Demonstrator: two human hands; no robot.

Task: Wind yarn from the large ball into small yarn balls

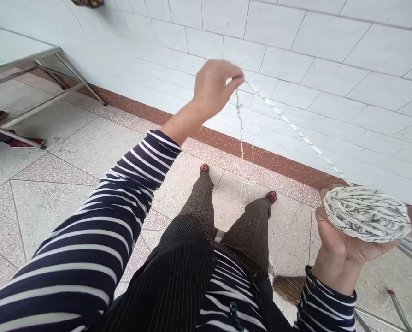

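A thick coil of white braided cord (367,214) rests in the palm of my right hand (344,244), at the right of the head view. My right thumb lies along its near left side, and the fingers behind the coil are hidden. Up at the centre, my left hand (218,85) pinches the same cord between thumb and fingertips. From that pinch a straight white length (289,123) slants down to the coil. A thinner, knotted end (240,124) dangles below my left fingers toward the floor.
A white tiled wall (278,37) with a red-brown skirting stands ahead. To the left is a metal-framed table (50,69), with a person's foot (26,143) beside its leg. Broom bristles (291,288) and metal legs (399,309) show at the lower right.
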